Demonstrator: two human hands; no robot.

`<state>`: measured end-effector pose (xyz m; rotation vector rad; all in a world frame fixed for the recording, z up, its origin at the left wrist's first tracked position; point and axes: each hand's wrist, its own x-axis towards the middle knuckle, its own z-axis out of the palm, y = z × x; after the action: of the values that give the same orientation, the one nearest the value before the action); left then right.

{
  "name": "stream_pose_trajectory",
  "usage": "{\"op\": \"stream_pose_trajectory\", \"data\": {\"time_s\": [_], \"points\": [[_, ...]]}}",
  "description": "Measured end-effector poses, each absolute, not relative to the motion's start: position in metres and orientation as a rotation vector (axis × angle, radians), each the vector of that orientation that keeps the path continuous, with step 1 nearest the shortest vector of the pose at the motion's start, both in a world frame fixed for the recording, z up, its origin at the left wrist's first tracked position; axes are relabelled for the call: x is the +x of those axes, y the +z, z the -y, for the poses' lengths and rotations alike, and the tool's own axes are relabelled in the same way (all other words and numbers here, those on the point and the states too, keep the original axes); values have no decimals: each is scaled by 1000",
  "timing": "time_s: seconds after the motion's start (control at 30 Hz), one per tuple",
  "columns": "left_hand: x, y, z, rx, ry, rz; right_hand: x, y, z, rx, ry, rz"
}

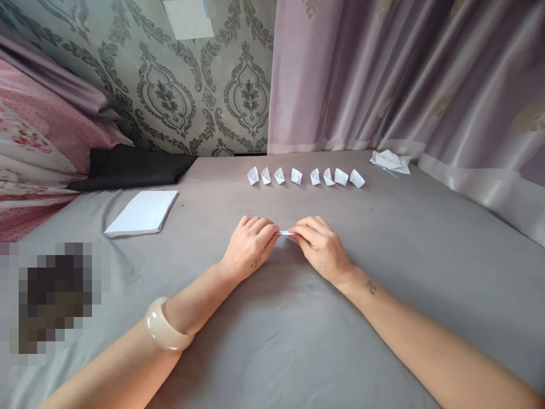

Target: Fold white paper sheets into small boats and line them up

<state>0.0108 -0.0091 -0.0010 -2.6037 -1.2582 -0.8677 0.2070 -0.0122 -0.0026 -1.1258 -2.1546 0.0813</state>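
My left hand (pixel 250 245) and my right hand (pixel 319 244) meet over the grey sheet (pixel 298 329), each pinching one end of a small folded white paper piece (pixel 286 233). Most of the paper is hidden by my fingers. A pale bangle (pixel 164 332) sits on my left wrist. Beyond my hands, several small folded white paper boats (pixel 305 176) stand in a row on the sheet.
A stack of white paper sheets (pixel 142 213) lies at the left. A black cloth (pixel 131 166) rests at the far left by the patterned wall. Crumpled white paper scraps (pixel 390 161) lie at the far right near the mauve curtain (pixel 404 74).
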Motion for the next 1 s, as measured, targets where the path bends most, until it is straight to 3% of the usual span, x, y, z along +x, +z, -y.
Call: {"op": "stream_pose_trajectory", "data": {"time_s": [0.2,0.37,0.6,0.8,1.0], "points": [[8,4,5,-2528,-579,1075,203,1,13,-1166,-403,2407],[12,-1,5,-2611,-334,1000,198,-4,14,-1177,-498,2540],[10,-4,15,-2660,-284,1175,208,-7,20,-1246,-5,2477],[7,-5,12,-2788,-680,1703,214,-7,14,-1359,464,2219],[6,0,5,-2787,-918,2172,213,-4,7,-1427,701,2019]]}}
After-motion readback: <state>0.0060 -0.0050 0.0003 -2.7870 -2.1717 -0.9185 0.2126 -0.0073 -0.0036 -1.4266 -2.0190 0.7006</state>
